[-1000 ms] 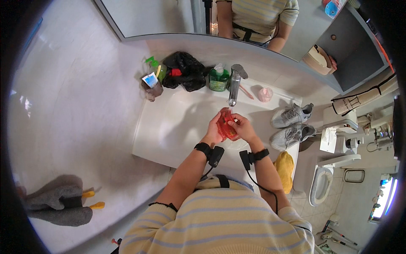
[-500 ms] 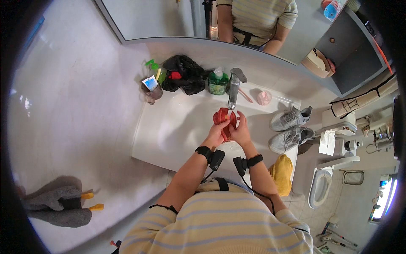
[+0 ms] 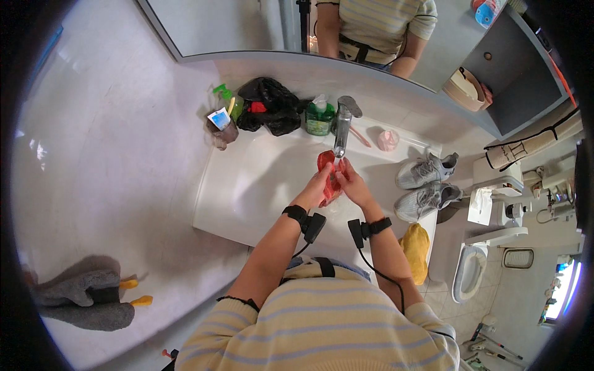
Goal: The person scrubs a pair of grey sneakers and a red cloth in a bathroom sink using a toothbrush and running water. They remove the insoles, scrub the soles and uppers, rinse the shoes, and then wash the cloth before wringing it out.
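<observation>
Under the spout of the silver faucet (image 3: 342,133), both hands grip a red, cloth-like item (image 3: 325,161) over the white sink (image 3: 266,179). Its exact kind is hard to make out. My left hand (image 3: 317,185) closes on its left side, and my right hand (image 3: 354,185) pinches its right side, thumb on top. Part of the red item hangs below, between the hands. What lies behind the fingers is hidden. Water appears to run from the spout onto it.
Along the sink's back stand a green soap bottle (image 3: 319,117), a black plastic bag (image 3: 272,102), a cup (image 3: 224,131) and a pink object (image 3: 388,140). Grey sneakers (image 3: 427,201) and a yellow cloth (image 3: 414,253) sit at the right edge. A mirror (image 3: 229,31) hangs above.
The red item has turned from a wide, rounded shape to a narrower, bunched one. My hands have shifted slightly, with the right fingers now closer in on it.
</observation>
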Action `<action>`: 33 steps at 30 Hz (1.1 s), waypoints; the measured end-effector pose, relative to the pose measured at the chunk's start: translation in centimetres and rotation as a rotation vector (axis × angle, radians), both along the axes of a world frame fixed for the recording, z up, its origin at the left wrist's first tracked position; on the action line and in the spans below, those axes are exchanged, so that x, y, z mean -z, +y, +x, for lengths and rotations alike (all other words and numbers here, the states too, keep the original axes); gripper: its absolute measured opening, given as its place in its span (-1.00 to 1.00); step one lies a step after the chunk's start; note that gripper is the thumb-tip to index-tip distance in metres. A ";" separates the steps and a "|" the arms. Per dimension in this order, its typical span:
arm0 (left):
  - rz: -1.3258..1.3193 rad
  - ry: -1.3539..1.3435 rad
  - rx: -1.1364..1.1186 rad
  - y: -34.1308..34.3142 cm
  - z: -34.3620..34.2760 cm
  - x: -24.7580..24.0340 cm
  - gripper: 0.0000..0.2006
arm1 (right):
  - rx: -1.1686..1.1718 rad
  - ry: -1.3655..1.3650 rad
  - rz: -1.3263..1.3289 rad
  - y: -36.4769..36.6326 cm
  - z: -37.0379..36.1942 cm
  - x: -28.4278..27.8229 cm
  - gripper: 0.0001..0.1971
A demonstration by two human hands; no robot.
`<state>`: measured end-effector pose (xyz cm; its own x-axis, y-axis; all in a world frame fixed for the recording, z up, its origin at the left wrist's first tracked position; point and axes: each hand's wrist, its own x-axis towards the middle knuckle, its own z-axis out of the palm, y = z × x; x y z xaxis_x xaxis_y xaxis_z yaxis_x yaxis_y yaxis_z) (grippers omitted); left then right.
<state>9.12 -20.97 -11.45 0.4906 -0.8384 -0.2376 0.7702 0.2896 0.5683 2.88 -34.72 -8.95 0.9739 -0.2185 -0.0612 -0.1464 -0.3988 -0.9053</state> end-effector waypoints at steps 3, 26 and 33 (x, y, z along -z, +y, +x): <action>-0.004 0.100 -0.184 -1.6 -0.9 -1.3 -0.51 | 0.050 0.015 0.135 -0.2 -0.3 0.3 -0.38; 0.639 0.049 -0.623 5.2 1.6 5.4 -0.68 | -0.054 0.229 -0.366 -2.6 -1.4 4.9 -0.66; 1.214 -0.679 0.227 6.5 1.6 4.8 -0.34 | -0.038 0.383 -0.594 -4.4 -2.7 6.6 -0.67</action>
